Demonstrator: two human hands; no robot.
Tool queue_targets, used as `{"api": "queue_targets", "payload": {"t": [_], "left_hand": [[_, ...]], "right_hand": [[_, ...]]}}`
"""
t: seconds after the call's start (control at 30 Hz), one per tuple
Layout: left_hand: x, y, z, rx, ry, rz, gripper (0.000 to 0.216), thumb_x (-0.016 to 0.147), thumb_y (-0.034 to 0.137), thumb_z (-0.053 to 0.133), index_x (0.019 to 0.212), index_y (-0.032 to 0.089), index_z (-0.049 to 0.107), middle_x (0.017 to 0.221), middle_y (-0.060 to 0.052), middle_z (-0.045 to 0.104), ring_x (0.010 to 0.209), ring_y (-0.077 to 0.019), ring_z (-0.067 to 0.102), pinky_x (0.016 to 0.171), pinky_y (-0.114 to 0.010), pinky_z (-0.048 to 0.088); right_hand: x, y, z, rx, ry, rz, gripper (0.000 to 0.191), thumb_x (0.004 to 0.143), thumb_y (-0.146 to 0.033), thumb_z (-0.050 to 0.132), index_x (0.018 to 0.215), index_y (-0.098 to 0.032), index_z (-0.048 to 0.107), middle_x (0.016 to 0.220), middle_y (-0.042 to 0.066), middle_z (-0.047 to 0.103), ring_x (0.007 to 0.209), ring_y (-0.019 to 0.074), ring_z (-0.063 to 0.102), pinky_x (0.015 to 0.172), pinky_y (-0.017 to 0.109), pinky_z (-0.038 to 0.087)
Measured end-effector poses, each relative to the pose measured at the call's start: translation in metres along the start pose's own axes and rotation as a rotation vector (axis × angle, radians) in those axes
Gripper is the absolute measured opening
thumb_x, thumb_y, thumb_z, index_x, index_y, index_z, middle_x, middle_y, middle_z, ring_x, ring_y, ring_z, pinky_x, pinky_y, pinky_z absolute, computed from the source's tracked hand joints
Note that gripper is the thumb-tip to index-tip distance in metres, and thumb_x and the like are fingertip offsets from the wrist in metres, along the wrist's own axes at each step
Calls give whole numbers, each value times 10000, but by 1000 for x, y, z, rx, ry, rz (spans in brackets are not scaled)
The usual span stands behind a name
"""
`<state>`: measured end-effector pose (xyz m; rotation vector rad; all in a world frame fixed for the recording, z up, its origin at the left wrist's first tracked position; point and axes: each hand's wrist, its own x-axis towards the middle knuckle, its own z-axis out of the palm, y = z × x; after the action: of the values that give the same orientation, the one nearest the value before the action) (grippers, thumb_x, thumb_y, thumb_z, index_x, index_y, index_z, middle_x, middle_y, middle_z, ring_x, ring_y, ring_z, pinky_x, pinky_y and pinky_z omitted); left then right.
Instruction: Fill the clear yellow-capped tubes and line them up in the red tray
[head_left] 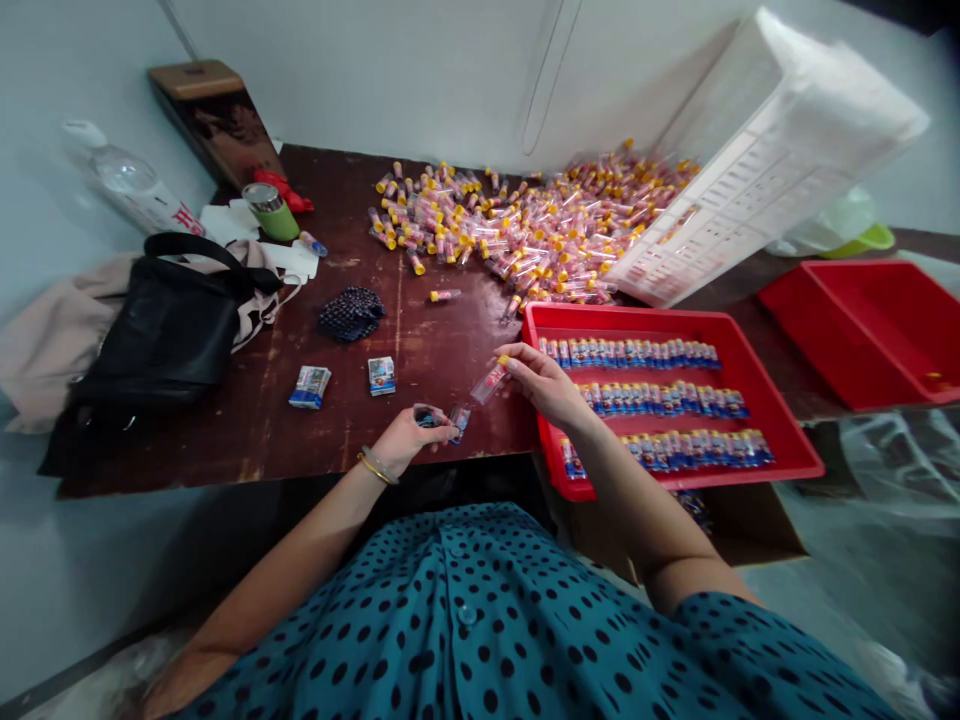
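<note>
My right hand (547,385) pinches a small clear tube with a yellow cap (490,380), held tilted just left of the red tray (780,420). My left hand (409,435) is at the table's front edge, fingers closed on a small blue printed label or sticker (459,420). Inside the red tray lie three rows of labelled tubes (660,400). A big heap of unlabelled yellow-capped tubes (525,225) covers the back of the dark wooden table (375,330). One stray tube (444,295) lies apart from the heap.
Two small label packs (309,386) (381,375) and a dark patterned cloth (351,312) lie mid-table. A black handbag (165,330), a green cup (271,212) and a plastic bottle (131,185) sit at the left. A white crate (765,150) leans at the back right beside a second red tray (862,330).
</note>
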<state>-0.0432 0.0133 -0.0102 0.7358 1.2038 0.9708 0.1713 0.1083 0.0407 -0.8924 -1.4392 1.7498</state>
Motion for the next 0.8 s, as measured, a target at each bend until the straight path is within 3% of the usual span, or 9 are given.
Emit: {"api": "queue_targets", "payload": {"t": [0.1,0.3,0.4,0.53,0.63,0.8], "left_hand": [[-1,5,4,12,-14,5,312,521,273,883,639,139,626,592,-5,649,493,-103,522,478,-233,388],[-3,6,8,51,-58,27,271,574,289,869,685,122,686,620,-23,674,524,-113,541,531,-247,413],[-6,2,15,2,-48,29,321,609,335,859,792,117,710,689,-32,700,581,-125,577,588,-255,446],[-13,0,26,-131,-147,-72,372,704,404,801,926,122,701,810,-62,725,653,-141,626,589,-242,450],[-17,1,32,-188,-156,-94,329,721,387,795,907,132,700,766,-34,698,653,-136,623,598,-236,461],[-17,6,44,-263,-114,-50,321,699,344,814,923,140,707,890,-33,716,833,-165,644,808,-295,508]], "right_hand": [[1,0,7,13,-49,-8,294,860,-436,656,1059,-224,618,961,9,671,772,108,616,717,229,509],[-3,7,10,-173,-101,-46,269,857,-403,664,1036,-209,613,968,9,663,904,134,620,864,266,489],[-12,14,14,-209,-10,-88,217,878,-386,641,985,-208,580,906,1,652,844,126,615,798,252,492],[-33,28,29,-314,143,-99,188,889,-383,622,875,-198,596,880,10,658,779,129,620,735,259,511],[-50,38,41,-159,155,-6,216,842,-399,677,926,-212,610,936,17,677,759,145,654,689,283,560],[-65,42,48,27,214,13,300,758,-384,765,964,-228,613,938,14,689,814,167,683,692,291,606]]}}
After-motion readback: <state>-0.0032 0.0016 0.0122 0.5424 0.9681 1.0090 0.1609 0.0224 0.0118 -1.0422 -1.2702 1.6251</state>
